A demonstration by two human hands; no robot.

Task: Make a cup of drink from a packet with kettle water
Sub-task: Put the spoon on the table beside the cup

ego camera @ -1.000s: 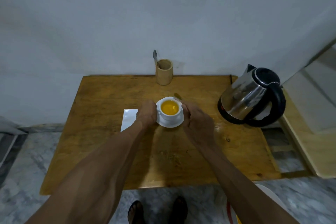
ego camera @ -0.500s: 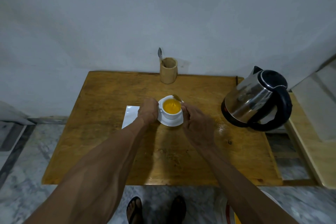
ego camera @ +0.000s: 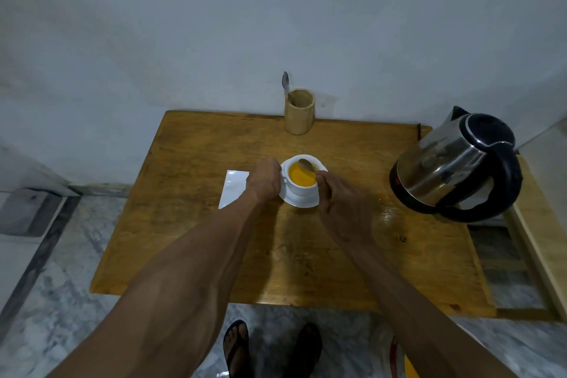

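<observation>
The white cup (ego camera: 302, 178) of orange drink stood on its saucer (ego camera: 302, 200) mid-table; the left hand (ego camera: 264, 179) gripped its handle side, the right hand (ego camera: 339, 204) pinched a teaspoon (ego camera: 306, 165), bowl angled over the drink

**Orange drink, white china, honey-brown wood**

The cup (ego camera: 302, 186) and saucer (ego camera: 302, 200) are white; the drink (ego camera: 299, 177) is a cloudy orange-yellow. The worktop (ego camera: 214, 239) is honey-brown wood with darker streaks. The kettle (ego camera: 454, 163) is shiny steel with black lid, handle and base. The packet (ego camera: 232, 189) is white, the holder (ego camera: 299, 115) pale tan. The floor (ego camera: 61, 255) is grey-veined marble.
</observation>
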